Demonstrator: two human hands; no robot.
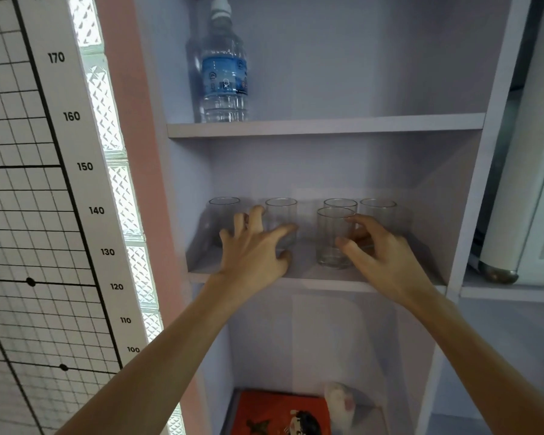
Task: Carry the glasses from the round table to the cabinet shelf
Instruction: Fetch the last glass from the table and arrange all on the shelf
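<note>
Right hand: being curled round the near glass, the thumb being laid on its front and the fingers being wrapped at its right side. Left hand: being held with fingers spread apart, nothing being gripped; the forefinger is being stretched across the front of the second glass. Cabinet shelf: five clear glasses being kept upright on it. The far-left glass is by the left wall, the second glass to its right, the near glass toward the front edge, the rear glass just behind it, and the far-right glass beside that. Upper shelf: a water bottle being stored at its left. Lower compartment: a red box being kept. Height chart: being displayed on the wall at left
</note>
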